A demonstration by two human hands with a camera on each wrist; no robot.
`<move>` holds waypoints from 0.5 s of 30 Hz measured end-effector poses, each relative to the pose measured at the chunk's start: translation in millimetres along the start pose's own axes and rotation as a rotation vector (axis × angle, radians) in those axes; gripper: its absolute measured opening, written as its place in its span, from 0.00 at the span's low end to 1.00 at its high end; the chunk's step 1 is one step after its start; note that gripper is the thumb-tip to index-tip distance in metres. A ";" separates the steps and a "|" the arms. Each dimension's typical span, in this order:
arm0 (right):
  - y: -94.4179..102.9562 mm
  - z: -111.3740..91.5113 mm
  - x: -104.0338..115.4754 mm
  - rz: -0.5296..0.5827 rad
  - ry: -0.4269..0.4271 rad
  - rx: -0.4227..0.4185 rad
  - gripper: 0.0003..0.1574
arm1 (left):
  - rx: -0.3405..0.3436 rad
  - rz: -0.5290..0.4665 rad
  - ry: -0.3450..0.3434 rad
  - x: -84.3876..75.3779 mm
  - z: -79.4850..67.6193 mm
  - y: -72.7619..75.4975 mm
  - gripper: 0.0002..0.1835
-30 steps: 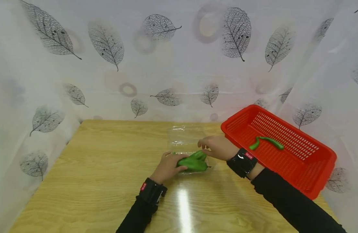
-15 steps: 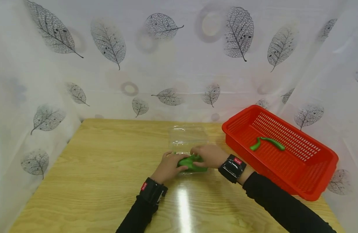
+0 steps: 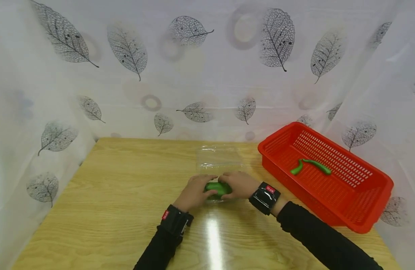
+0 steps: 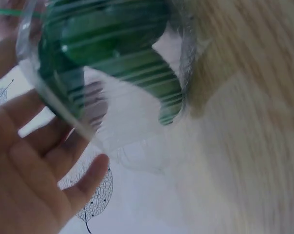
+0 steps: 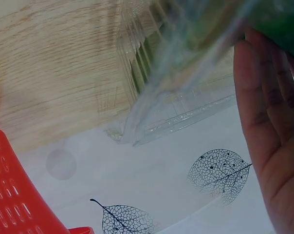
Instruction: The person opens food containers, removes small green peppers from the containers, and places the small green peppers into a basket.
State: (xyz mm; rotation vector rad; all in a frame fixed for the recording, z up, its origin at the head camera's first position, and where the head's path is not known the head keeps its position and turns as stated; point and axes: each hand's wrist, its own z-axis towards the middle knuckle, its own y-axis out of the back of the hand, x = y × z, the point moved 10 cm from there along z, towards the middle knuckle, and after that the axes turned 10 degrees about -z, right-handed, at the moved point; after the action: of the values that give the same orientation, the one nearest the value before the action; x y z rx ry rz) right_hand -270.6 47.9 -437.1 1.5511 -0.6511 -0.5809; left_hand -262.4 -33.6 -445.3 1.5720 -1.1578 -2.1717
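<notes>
Several green peppers [image 3: 218, 188] lie in a clear plastic clamshell box, whose raised lid [image 3: 219, 156] extends behind them on the table. From the left, my left hand [image 3: 191, 193] holds the peppers between thumb and fingers. My right hand [image 3: 239, 185] grips them from the opposite side, its fingers close to the left ones. Seen through the ribbed box wall [image 4: 142, 129] in the left wrist view, the peppers [image 4: 113, 44] include one with a curved end. The right wrist view shows the right hand [image 5: 278, 141] against a green pepper [image 5: 283, 34]; the hands partly hide the peppers.
A red perforated plastic basket [image 3: 349, 204] stands to the right, with two thin green chillies [image 3: 316, 166] inside. The wooden table [image 3: 126, 187] meets a white leaf-printed cloth [image 3: 207, 86] at the back and sides.
My right hand has moved left and slightly down from the peppers' right end onto them, covering more of them. The left hand has stayed nearly in place on the peppers.
</notes>
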 end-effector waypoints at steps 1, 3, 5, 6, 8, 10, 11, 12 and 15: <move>0.2 0.1 -0.1 0.000 -0.005 0.004 0.32 | -0.033 -0.001 0.004 0.4 0.5 4.7 0.27; 0.4 0.3 -0.4 -0.001 -0.015 0.010 0.33 | -0.117 0.014 0.023 2.7 0.6 15.7 0.26; 0.5 0.2 0.1 0.007 -0.026 0.016 0.33 | -0.185 0.036 0.054 6.7 -0.4 24.6 0.25; 0.0 0.1 0.1 0.012 -0.031 0.019 0.33 | -0.211 0.044 0.065 8.4 -1.0 28.0 0.25; -1.4 -0.2 0.1 0.023 -0.038 0.026 0.33 | -0.239 0.058 0.093 12.8 -2.8 31.6 0.24; -3.1 -0.3 -0.4 0.030 -0.045 0.035 0.33 | -0.244 0.053 0.109 17.2 -3.9 31.9 0.24; -3.4 -0.2 -0.6 0.030 -0.046 0.036 0.33 | -0.244 0.051 0.115 18.8 -4.5 31.7 0.23; -3.6 -0.2 -1.0 0.031 -0.048 0.036 0.33 | -0.240 0.043 0.124 20.5 -4.8 31.3 0.24; -2.6 -0.4 -1.4 0.032 -0.053 0.034 0.33 | -0.218 0.001 0.164 26.4 -5.1 28.7 0.25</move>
State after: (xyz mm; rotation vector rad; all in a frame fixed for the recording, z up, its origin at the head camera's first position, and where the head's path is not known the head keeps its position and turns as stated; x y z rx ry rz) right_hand -271.1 49.3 -439.7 1.5587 -0.7278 -0.5911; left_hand -275.9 -70.4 -444.3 1.6165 -0.8423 -2.0440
